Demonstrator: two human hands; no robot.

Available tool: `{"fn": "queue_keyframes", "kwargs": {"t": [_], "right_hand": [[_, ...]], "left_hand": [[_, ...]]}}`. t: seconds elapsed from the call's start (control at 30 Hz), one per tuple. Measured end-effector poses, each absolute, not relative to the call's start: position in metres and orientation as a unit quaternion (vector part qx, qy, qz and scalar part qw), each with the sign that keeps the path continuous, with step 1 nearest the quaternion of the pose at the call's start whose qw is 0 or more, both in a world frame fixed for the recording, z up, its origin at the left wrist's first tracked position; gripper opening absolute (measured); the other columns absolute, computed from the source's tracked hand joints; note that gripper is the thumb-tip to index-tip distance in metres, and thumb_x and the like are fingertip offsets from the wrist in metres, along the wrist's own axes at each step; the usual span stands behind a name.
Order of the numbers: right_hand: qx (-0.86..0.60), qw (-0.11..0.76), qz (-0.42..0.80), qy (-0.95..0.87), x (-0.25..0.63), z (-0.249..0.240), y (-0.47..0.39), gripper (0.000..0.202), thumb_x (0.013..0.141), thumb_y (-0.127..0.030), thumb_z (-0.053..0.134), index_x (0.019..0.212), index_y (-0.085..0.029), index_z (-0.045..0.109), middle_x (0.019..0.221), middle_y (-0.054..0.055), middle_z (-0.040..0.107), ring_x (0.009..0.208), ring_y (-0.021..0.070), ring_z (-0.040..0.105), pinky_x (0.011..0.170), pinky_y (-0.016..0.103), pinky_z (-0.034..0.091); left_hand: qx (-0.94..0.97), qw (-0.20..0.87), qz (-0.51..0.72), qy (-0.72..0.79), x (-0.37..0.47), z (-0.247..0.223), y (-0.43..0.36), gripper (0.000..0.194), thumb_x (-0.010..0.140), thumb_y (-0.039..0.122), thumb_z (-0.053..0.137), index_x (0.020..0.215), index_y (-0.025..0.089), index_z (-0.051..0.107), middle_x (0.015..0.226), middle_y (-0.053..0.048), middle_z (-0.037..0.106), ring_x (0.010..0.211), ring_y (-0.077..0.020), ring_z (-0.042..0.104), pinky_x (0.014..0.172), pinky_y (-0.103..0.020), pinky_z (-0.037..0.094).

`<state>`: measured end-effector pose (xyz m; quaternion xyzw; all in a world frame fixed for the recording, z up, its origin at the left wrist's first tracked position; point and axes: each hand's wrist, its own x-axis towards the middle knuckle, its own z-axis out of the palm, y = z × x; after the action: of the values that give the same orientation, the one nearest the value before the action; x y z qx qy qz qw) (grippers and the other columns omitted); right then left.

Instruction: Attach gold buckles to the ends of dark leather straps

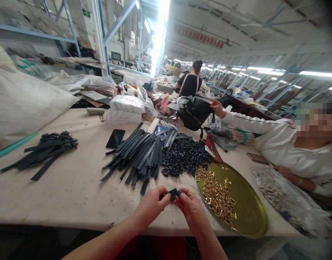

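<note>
Strap (172,192) is held near tray (249,195) of gold buckles (217,196).

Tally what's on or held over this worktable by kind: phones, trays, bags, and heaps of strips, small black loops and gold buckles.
Phones: 2
Gold tray: 1
Black bag, held up: 1
Heaps of black strips: 2
Heap of small black loops: 1
Heap of gold buckles: 1
Total: 8
</note>
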<state>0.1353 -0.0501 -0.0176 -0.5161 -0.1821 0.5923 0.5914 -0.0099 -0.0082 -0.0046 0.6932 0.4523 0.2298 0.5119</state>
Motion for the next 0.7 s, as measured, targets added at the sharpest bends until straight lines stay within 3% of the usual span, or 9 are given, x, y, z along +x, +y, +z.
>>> {"fn": "queue_keyframes", "kwargs": {"t": [0.3,0.6,0.7], "right_hand": [[-0.493,0.554,0.638,-0.208,0.140,-0.027,-0.055,0.027,0.061,-0.032,0.074,0.066,-0.016,0.053,0.063,-0.003,0.059,0.049,0.0053,0.049,0.053,0.020,0.042],[-0.564,0.547,0.519,-0.338,0.151,-0.042,-0.057,0.028,0.075,-0.044,0.057,0.072,-0.016,0.054,0.056,-0.003,0.055,0.054,0.0100,0.049,0.056,0.023,0.038],[-0.585,0.552,0.466,-0.369,0.150,-0.039,-0.058,0.025,0.074,-0.042,0.059,0.071,-0.018,0.053,0.054,-0.004,0.054,0.054,0.0109,0.049,0.058,0.025,0.038]], "left_hand": [[0.724,0.464,0.216,0.463,-0.011,0.002,-0.013,0.023,0.081,0.033,0.041,0.068,0.018,0.053,0.056,0.004,0.046,0.054,-0.0102,0.042,0.051,-0.022,0.024],[0.749,0.438,0.175,0.465,0.000,-0.010,-0.013,0.020,0.080,0.031,0.042,0.067,0.019,0.051,0.056,0.004,0.044,0.054,-0.0105,0.041,0.051,-0.022,0.021],[0.748,0.459,0.169,0.449,0.002,-0.009,-0.012,0.020,0.078,0.029,0.043,0.065,0.018,0.052,0.055,0.004,0.045,0.054,-0.0100,0.041,0.050,-0.021,0.022]]}}
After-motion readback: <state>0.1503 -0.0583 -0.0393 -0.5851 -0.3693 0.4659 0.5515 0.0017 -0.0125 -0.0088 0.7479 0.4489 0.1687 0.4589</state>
